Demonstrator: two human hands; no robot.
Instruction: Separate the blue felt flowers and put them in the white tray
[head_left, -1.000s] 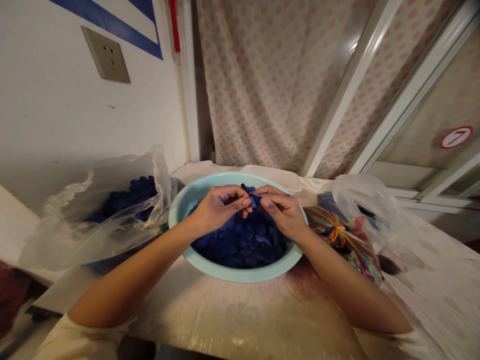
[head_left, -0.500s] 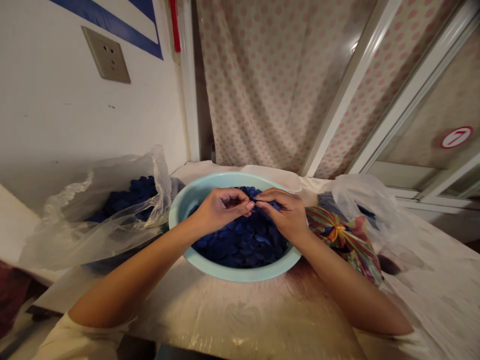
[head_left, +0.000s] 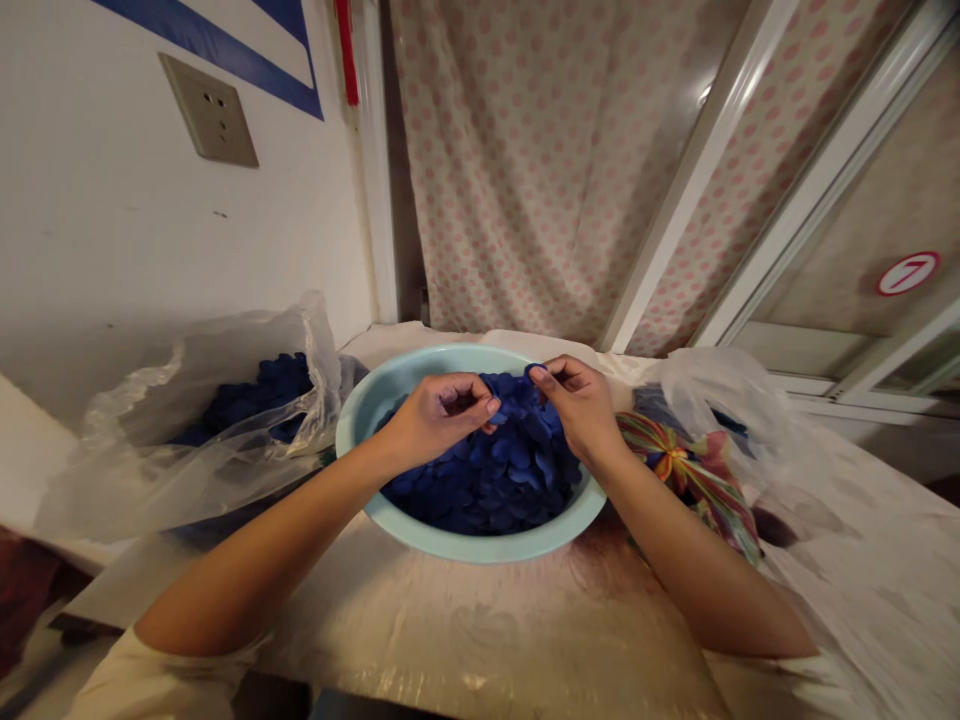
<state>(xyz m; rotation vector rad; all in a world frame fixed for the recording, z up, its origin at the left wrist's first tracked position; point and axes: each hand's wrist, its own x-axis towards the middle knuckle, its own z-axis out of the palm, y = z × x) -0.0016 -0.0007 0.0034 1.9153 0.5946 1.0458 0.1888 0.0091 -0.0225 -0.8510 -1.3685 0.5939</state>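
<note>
A pale turquoise plastic basin stands on the table, holding a heap of small dark blue petal-shaped pieces. Over its left side, my left hand has its fingers pinched together, with a bit of blue showing at the fingertips. My right hand is above the far right of the basin, with thumb and fingers pinching the top of the heap. The material of the pieces cannot be told.
A clear plastic bag of more blue pieces lies left of the basin. Right of it are a multicoloured striped cloth and another clear bag. Plastic sheeting covers the table. A polka-dot curtain hangs behind.
My right hand has moved up and to the right, away from my left hand, and now pinches at the far side of the heap. My left hand has stayed nearly still.
</note>
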